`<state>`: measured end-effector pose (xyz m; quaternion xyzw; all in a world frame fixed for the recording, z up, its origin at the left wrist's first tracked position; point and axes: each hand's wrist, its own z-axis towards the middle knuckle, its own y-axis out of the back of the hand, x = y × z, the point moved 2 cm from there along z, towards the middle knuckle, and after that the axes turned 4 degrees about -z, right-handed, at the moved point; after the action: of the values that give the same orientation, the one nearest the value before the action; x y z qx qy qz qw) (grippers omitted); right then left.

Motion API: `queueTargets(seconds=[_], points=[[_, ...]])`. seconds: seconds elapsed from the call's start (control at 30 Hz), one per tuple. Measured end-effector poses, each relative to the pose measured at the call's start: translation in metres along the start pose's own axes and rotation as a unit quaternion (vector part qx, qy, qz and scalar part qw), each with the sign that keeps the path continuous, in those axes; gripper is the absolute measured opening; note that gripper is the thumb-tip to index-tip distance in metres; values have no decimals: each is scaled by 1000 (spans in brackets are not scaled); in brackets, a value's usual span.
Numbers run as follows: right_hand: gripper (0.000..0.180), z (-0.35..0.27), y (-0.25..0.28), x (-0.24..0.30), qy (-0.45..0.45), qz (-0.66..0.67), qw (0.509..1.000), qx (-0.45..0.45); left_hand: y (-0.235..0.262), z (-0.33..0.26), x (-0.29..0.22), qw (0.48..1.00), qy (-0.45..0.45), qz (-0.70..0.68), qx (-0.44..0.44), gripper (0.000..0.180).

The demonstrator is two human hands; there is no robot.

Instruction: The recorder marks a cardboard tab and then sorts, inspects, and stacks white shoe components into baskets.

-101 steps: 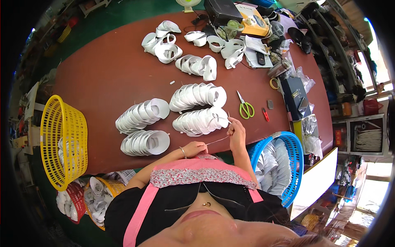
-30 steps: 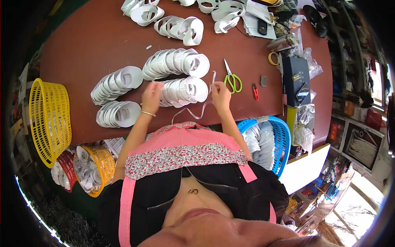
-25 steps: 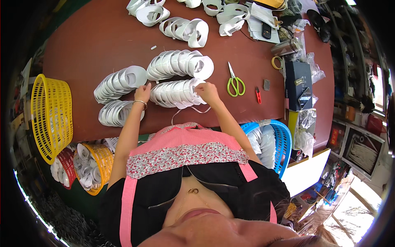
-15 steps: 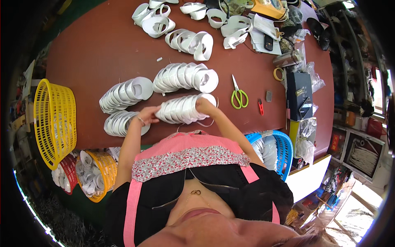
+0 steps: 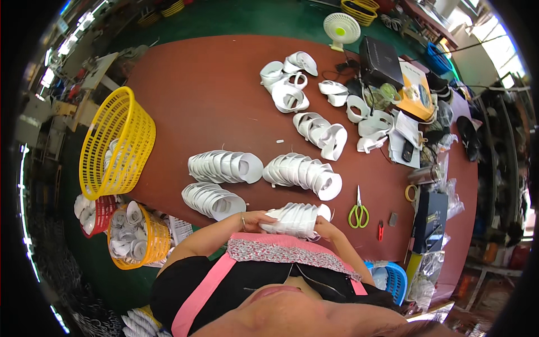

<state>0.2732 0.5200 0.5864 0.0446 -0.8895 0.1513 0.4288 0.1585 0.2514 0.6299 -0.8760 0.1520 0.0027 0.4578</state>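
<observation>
A nested stack of white curved bands (image 5: 296,220), looking like slipper uppers, lies on its side close to my apron. My left hand (image 5: 258,220) grips its left end, fingers closed round the edge. At its right end my right hand (image 5: 324,227) is closed on the last pieces, with some fingers hidden behind them. Three similar stacks rest beyond: one at the back left (image 5: 224,167), one at the front left (image 5: 213,200), and one just ahead of the held stack (image 5: 303,175).
Green-handled scissors (image 5: 358,214), red snips (image 5: 380,230) and a small grey block (image 5: 393,219) lie to the right. Loose white uppers (image 5: 289,95) sit farther back. A tall yellow basket (image 5: 137,151) stands left; an orange basket (image 5: 157,238) and blue basket (image 5: 400,283) flank me.
The view has tilted up and shows more of the far table. Both hands have drawn the stack toward my body, away from the other stacks; my left hand now holds its end more firmly.
</observation>
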Motion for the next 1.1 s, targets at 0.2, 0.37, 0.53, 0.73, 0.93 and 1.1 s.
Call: queueTargets(seconds=[0.2, 0.37, 0.53, 0.73, 0.93, 1.1], points=[[44, -42, 4, 37, -27, -1, 999, -39, -42, -1, -11, 998, 44, 30, 28, 37], [43, -85, 0, 67, -45, -88, 995, -3, -78, -9, 4, 992, 73, -99, -1, 47], [39, -112, -32, 94, -13, -102, 995, -9, -87, -30, 21, 989, 60, -127, 40, 55], [39, -130, -63, 133, 127, -295, 945, -65, -76, -49, 25, 983, 85, -36, 156, 60], [35, -144, -93, 148, 149, -241, 956, -73, -95, -75, 28, 989, 48, 64, 127, 64], [34, -146, -118, 157, 160, -314, 929, -110, -94, -77, 28, 968, -31, 155, 197, 81]])
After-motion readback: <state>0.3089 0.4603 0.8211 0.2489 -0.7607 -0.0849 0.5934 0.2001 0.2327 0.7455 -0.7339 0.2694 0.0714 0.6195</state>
